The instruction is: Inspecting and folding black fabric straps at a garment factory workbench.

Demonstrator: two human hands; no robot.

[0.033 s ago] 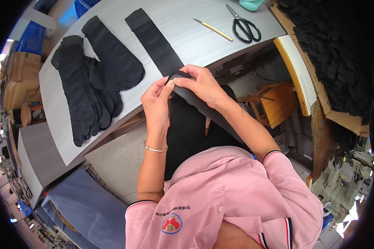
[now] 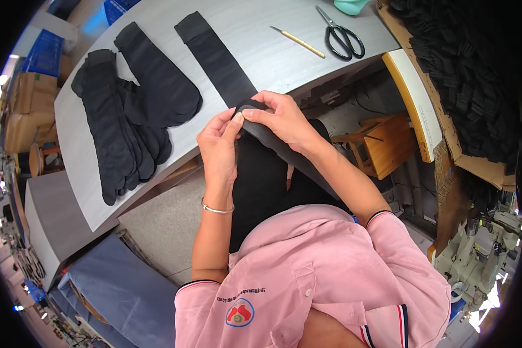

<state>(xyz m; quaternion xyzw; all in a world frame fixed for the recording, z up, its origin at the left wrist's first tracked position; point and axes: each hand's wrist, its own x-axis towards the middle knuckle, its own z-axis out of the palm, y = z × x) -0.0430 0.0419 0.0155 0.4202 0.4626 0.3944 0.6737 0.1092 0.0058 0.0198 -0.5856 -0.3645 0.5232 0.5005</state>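
Both hands meet at the table's near edge, on one black sock (image 2: pixel 217 58). Its cuffed leg stretches flat away from me across the table. My left hand (image 2: pixel 219 139) pinches the near end between thumb and fingers. Close against it, my right hand (image 2: pixel 284 120) grips the same end, thumb on top. The fingertips almost touch, and the small spot between them is hidden. A strip of dark fabric runs from the hands down under my right forearm; whether it belongs to the same sock I cannot tell. To the left lie several overlapping black socks (image 2: pixel 107 127).
On the pale grey table (image 2: pixel 78 191), a thin pointed tool with a yellowish handle (image 2: pixel 298 42) lies beside black-handled scissors (image 2: pixel 343 40). A mint-green object (image 2: pixel 350 6) sits at the far edge. Right of the table, a carton (image 2: pixel 475 165) holds heaped black items. A wooden stool (image 2: pixel 388 145) stands below.
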